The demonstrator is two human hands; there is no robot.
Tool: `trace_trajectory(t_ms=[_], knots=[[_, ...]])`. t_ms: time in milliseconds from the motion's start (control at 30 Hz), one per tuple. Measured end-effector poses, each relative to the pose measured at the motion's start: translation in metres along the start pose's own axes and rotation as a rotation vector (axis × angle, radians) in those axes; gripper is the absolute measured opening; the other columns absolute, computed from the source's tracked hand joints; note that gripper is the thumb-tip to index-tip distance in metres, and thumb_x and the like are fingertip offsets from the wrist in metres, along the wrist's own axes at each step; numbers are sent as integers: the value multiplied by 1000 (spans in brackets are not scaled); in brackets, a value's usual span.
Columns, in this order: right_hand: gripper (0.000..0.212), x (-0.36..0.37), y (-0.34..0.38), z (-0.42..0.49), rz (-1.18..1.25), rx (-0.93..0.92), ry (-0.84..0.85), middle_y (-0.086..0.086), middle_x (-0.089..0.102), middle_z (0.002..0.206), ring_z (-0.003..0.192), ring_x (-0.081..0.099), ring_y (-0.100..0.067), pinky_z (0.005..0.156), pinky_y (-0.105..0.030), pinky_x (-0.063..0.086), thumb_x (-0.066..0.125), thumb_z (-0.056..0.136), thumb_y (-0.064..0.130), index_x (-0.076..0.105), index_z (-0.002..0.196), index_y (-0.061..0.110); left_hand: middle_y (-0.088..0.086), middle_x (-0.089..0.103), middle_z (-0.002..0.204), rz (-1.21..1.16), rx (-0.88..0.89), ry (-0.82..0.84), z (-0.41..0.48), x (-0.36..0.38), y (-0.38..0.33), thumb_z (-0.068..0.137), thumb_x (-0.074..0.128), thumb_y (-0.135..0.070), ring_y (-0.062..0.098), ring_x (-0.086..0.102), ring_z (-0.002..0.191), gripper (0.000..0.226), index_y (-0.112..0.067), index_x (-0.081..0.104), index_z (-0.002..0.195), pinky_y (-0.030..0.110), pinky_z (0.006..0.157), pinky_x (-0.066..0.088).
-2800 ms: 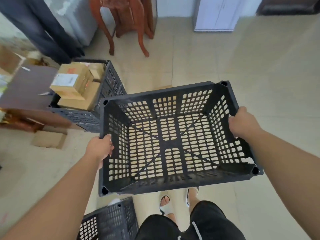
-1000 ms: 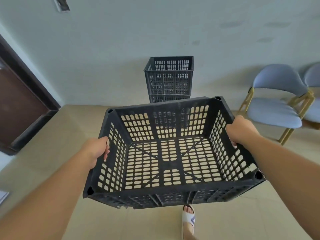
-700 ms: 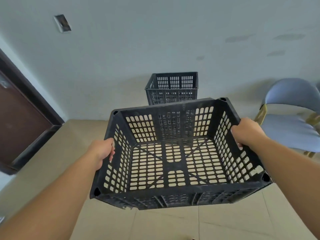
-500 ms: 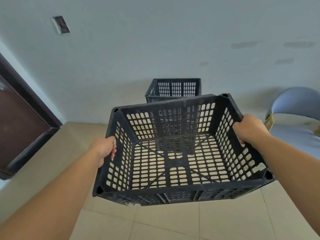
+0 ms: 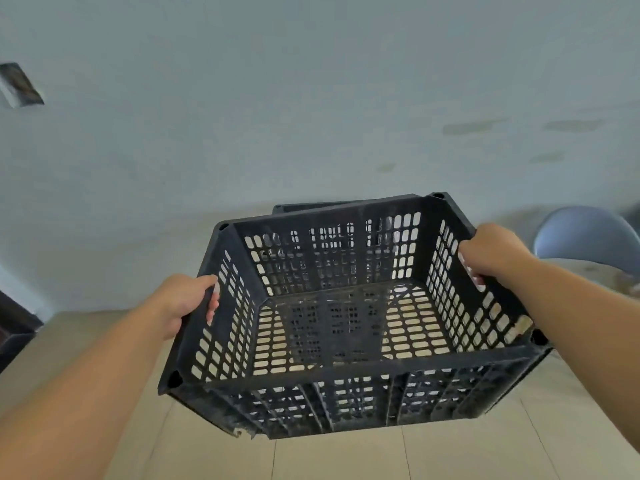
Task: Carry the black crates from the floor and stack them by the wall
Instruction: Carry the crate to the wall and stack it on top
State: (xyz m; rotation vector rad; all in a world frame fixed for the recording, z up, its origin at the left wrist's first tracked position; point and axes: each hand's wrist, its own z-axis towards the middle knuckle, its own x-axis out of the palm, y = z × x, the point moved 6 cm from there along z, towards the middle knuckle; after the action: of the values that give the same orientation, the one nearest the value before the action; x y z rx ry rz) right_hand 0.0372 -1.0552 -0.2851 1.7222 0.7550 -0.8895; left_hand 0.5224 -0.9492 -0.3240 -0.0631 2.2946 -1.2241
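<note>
I hold an empty black slotted crate [image 5: 349, 368] in the air in front of me, open side up. My left hand [image 5: 183, 303] grips its left rim and my right hand [image 5: 488, 252] grips its right rim. Behind and below it stands the stack of black crates [image 5: 311, 206] against the wall. Only a strip of that stack's top rim shows above the held crate's far edge; dark grid shapes show through the held crate's floor.
A pale grey wall [image 5: 311, 98] fills the upper view. A grey-blue chair [image 5: 585, 237] stands at the right by the wall. A dark door frame [image 5: 14, 327] is at the far left. Beige floor tiles [image 5: 346, 459] lie below.
I turned away from the boxes and floor crates, then walked toward the wall. The stack, earlier seen in full, has slid behind the held crate. Both hands kept their grip.
</note>
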Motion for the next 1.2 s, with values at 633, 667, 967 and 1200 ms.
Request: trace_trajectory(t_ms=[633,667,967,1200], knots=[[23,2,127,270,40,25,-34,-18,70,54,64,73,-37,71,-41,62,54,70,-1,73,58,-7,13,61,68,38,83,-50,258,27,-206,104,55,-30,24,52,54,40,-3,63,76,36,63,49],[27,3,132,283,52,18,-25,-17,70,53,64,73,-36,72,-39,61,51,73,1,73,59,-8,13,60,69,40,81,-51,268,31,-214,104,55,-29,24,51,54,39,-3,63,76,35,63,48],[31,10,165,380,22,18,-21,-13,67,49,60,69,-32,54,-28,47,50,75,1,72,54,-5,14,63,69,83,64,-34,363,62,-254,103,53,-33,25,55,54,41,-4,62,75,38,66,51],[33,27,178,427,28,92,-26,-12,67,47,59,68,-31,53,-28,46,48,78,1,71,55,-5,13,64,66,154,95,12,424,81,-285,104,51,-31,27,56,59,42,-3,63,74,42,75,52]])
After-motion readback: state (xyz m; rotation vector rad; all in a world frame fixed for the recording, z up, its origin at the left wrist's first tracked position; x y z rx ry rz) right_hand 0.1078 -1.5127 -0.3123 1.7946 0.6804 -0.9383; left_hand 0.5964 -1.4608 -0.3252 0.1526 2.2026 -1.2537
